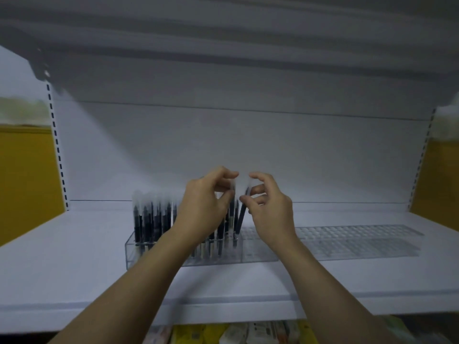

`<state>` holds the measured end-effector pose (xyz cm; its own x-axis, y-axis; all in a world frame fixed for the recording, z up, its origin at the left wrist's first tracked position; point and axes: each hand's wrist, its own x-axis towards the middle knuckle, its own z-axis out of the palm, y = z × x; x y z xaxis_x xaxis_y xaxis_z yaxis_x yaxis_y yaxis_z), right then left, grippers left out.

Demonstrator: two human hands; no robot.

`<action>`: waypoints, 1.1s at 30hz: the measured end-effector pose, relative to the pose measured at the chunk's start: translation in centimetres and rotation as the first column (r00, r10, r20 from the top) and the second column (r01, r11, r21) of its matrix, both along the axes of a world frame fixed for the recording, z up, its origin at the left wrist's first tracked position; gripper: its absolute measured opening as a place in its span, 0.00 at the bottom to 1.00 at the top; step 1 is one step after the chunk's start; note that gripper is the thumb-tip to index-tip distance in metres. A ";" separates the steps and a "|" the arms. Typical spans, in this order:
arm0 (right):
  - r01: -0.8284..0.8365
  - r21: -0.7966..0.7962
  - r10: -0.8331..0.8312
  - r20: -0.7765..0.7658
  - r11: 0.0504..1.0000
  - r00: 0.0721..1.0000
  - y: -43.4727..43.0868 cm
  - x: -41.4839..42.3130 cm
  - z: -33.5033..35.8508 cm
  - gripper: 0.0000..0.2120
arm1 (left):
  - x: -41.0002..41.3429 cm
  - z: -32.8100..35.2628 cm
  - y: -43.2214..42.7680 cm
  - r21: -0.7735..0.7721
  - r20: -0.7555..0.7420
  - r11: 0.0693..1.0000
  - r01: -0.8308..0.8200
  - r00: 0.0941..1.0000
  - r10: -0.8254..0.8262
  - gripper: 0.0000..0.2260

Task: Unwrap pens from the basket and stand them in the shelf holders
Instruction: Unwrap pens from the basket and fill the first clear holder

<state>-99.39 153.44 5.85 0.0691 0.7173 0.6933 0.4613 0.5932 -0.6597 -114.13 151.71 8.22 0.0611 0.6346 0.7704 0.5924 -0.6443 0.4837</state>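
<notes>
A clear plastic pen holder [159, 259] stands on the white shelf [74, 256], its left half filled with several upright dark pens [151, 219] with frosted caps. My left hand [203, 207] is over the filled part, fingers curled and pinching the top of a pen. My right hand [268, 209] pinches a dark pen [240, 219] that leans with its lower end in a holder slot. The frame is blurred. The basket is out of sight.
A second clear gridded holder [360, 239] with no pens lies along the shelf to the right. An upper shelf hangs overhead. Packaged goods [248, 333] show under the shelf's front edge. Yellow walls flank both sides.
</notes>
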 end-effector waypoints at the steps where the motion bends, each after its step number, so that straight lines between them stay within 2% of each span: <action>1: -0.007 -0.023 0.007 0.035 1.000 0.999 0.1 0.0 -0.2 0.18 | 0.0 0.1 0.0 -0.003 -0.007 1.000 -0.017 1.000 0.017 0.12; 4: 0.019 -0.066 -0.004 0.219 0.998 0.976 0.4 0.0 -1.2 0.19 | -0.3 0.2 -0.2 -0.008 -0.026 0.999 -0.048 0.999 0.048 0.13; 6: 0.040 -0.100 -0.003 0.341 0.994 0.940 0.4 0.1 -1.7 0.23 | -0.5 0.0 -0.2 -0.017 -0.055 0.998 -0.065 0.996 0.064 0.13; 10: 0.044 -0.231 0.068 0.454 0.972 0.888 0.1 0.5 -1.8 0.32 | -0.2 -0.4 0.2 -0.047 -0.161 0.984 -0.174 0.973 0.164 0.11; 14: 0.026 -0.255 0.101 0.472 0.967 0.876 -0.3 0.8 -1.7 0.36 | 0.4 -0.3 1.1 -0.019 -0.245 0.969 -0.245 0.941 0.233 0.10; 20: 0.021 -0.260 0.117 0.501 0.965 0.857 -0.3 0.8 -1.6 0.38 | 0.8 -0.5 1.7 -0.033 -0.247 0.954 -0.298 0.927 0.281 0.11; 23: 0.027 -0.267 0.117 0.510 0.963 0.852 -0.3 0.8 -1.4 0.39 | 0.7 -0.3 1.7 -0.018 -0.320 0.943 -0.332 0.896 0.309 0.10; 28: 0.009 -0.309 0.148 0.481 0.951 0.864 -1.3 0.9 -1.8 0.43 | 0.2 -0.7 0.7 0.036 -0.437 0.941 -0.336 0.842 0.317 0.17; 30: 0.030 -0.257 0.102 0.485 0.966 0.868 -2.0 1.2 -2.4 0.45 | 0.1 -0.9 -0.4 0.062 -0.448 0.952 -0.301 0.844 0.296 0.20; 33: 0.064 -0.159 0.013 0.442 0.985 0.897 -3.4 2.4 -2.9 0.43 | 0.1 -2.1 -2.4 0.130 -0.419 0.955 -0.268 0.858 0.298 0.21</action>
<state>-97.04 150.02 2.97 -0.1959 0.8259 0.5287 0.7405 0.4781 -0.4723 -113.99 149.33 6.15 0.2206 0.6244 0.7493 0.8929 -0.4385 0.1025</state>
